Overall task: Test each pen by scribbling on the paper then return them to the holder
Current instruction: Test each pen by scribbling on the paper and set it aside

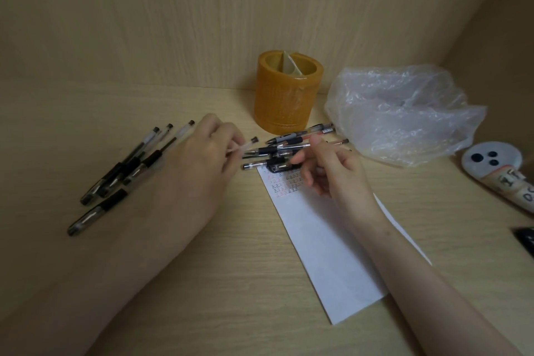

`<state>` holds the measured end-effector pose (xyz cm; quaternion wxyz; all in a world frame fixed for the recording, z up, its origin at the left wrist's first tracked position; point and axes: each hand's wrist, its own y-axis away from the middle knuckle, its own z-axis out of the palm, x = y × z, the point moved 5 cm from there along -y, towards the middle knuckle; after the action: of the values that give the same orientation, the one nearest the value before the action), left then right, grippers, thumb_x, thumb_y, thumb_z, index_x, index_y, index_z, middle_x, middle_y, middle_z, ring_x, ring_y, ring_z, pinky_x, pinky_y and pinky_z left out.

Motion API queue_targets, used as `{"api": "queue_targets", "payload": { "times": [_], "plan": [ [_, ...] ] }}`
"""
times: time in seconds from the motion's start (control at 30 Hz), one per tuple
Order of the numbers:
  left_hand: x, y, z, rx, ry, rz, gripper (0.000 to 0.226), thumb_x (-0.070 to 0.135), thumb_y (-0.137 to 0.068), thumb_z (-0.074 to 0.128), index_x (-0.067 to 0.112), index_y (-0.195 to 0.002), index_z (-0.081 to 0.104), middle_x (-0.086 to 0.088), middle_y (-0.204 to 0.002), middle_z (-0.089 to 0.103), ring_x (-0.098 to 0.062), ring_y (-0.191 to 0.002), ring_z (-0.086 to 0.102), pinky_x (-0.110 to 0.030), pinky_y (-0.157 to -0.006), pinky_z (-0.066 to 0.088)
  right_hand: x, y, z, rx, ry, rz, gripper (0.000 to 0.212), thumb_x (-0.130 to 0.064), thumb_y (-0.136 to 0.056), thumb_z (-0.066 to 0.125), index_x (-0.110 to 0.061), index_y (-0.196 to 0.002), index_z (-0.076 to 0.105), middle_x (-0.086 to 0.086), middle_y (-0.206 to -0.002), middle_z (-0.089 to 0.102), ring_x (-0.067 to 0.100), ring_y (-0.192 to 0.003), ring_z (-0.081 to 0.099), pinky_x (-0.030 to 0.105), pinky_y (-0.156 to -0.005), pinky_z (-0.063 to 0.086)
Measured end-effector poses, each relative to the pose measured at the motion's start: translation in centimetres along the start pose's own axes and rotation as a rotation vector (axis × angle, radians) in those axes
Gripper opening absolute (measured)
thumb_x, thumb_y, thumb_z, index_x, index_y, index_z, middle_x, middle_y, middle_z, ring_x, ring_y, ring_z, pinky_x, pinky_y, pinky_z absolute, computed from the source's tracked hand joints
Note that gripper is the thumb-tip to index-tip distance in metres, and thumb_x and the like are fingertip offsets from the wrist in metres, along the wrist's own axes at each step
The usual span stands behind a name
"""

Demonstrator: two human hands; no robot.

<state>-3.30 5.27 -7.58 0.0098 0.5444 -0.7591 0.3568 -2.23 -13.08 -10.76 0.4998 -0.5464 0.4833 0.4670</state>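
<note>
An amber pen holder (289, 92) stands at the back of the desk with no pens showing in it. A white paper strip (326, 243) lies in front, scribbled at its far end. Several black pens (121, 173) lie at the left. Another heap of pens (291, 141) lies between holder and paper. My left hand (199, 165) pinches a clear pen (245, 146) by its barrel, its tail pointing right. My right hand (332, 170) hovers over the heap with fingers curled, thumb touching a pen; what it holds is unclear.
A crumpled clear plastic bag (404, 113) lies right of the holder. A white phone (502, 173) lies face down at the right edge, with a dark object (524, 237) below it. Wooden walls close the desk at back and right.
</note>
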Motion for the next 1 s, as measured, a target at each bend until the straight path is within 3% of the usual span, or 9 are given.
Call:
{"api": "queue_targets", "payload": {
  "times": [0.1,0.17,0.23,0.33,0.4,0.6,0.73,0.83,1.0],
  "plan": [
    [2.5,0.8,0.1,-0.029,0.23,0.067,0.017,0.026,-0.085,0.055,0.017,-0.097,0.063,0.013,-0.094,0.047,0.0,-0.077,0.054,-0.021,-0.065,0.051,-0.6,0.7,1.4,-0.205,-0.036,-0.069,0.02,-0.03,-0.09,0.058,-0.011,-0.096,0.064,-0.003,-0.054,0.054,0.004,-0.048,0.045,0.013,-0.046,0.034],
    [3.4,1.2,0.6,-0.064,0.301,0.108,0.023,0.031,-0.084,0.053,0.018,-0.1,0.063,0.015,-0.095,0.046,0.004,-0.08,0.053,-0.012,-0.067,0.047,-0.8,1.0,2.0,-0.283,-0.058,-0.102,0.014,-0.023,-0.086,0.064,-0.01,-0.091,0.062,-0.004,-0.057,0.058,0.003,-0.05,0.049,0.012,-0.047,0.036],
    [3.1,1.4,1.2,-0.077,0.339,0.065,0.02,0.033,-0.083,0.057,0.022,-0.099,0.059,0.015,-0.092,0.048,0.002,-0.081,0.053,-0.01,-0.067,0.046,-1.0,1.1,1.9,-0.252,-0.043,-0.127,0.019,-0.025,-0.082,0.061,-0.005,-0.08,0.063,-0.003,-0.057,0.059,0.004,-0.051,0.049,0.013,-0.048,0.036],
    [2.1,1.5,1.8,-0.098,0.486,-0.108,0.028,0.028,-0.077,0.07,0.033,-0.093,0.048,0.012,-0.087,0.053,-0.004,-0.079,0.056,-0.013,-0.066,0.047,-1.1,0.9,1.3,-0.163,-0.106,-0.129,0.031,-0.023,-0.088,0.061,0.007,-0.09,0.063,-0.003,-0.059,0.058,0.009,-0.051,0.046,0.018,-0.046,0.036],
    [2.0,1.6,2.3,-0.138,0.507,-0.165,0.028,0.033,-0.077,0.068,0.035,-0.096,0.047,0.012,-0.088,0.056,-0.004,-0.078,0.057,-0.015,-0.067,0.046,-1.0,0.5,0.8,-0.103,-0.178,-0.125,0.024,-0.021,-0.09,0.06,0.003,-0.09,0.063,0.001,-0.061,0.058,0.012,-0.052,0.046,0.02,-0.045,0.036],
    [2.2,2.2,3.3,-0.248,0.523,-0.204,0.009,0.027,-0.089,0.054,0.034,-0.091,0.059,0.013,-0.079,0.063,-0.003,-0.075,0.059,-0.029,-0.07,0.051,-0.9,0.3,0.5,-0.014,-0.22,-0.119,0.018,-0.014,-0.096,0.05,-0.001,-0.089,0.06,0.004,-0.063,0.057,0.013,-0.051,0.046,0.022,-0.045,0.037],
    [2.3,2.5,3.5,-0.303,0.45,-0.177,0.014,0.03,-0.092,0.046,0.025,-0.095,0.058,0.008,-0.072,0.059,-0.004,-0.071,0.054,-0.018,-0.06,0.04,-1.1,0.1,0.2,0.013,-0.253,-0.145,0.02,-0.02,-0.093,0.051,-0.002,-0.089,0.059,0.003,-0.063,0.057,0.013,-0.051,0.046,0.021,-0.045,0.037],
    [2.5,2.5,3.5,-0.277,0.45,-0.189,0.015,0.029,-0.094,0.046,0.024,-0.084,0.057,0.007,-0.066,0.056,-0.003,-0.066,0.052,-0.015,-0.058,0.037,-1.1,0.0,0.0,0.02,-0.254,-0.158,0.025,-0.026,-0.088,0.053,-0.002,-0.089,0.059,0.003,-0.063,0.058,0.013,-0.051,0.046,0.021,-0.045,0.037],
    [2.3,2.6,3.9,-0.326,0.446,-0.214,0.019,0.031,-0.095,0.041,0.025,-0.095,0.059,0.011,-0.068,0.056,-0.002,-0.066,0.052,-0.018,-0.06,0.039,-1.0,0.0,-0.2,0.042,-0.255,-0.162,0.022,-0.02,-0.093,0.051,0.001,-0.091,0.059,0.003,-0.063,0.058,0.013,-0.052,0.047,0.022,-0.045,0.038]
  ]
}}
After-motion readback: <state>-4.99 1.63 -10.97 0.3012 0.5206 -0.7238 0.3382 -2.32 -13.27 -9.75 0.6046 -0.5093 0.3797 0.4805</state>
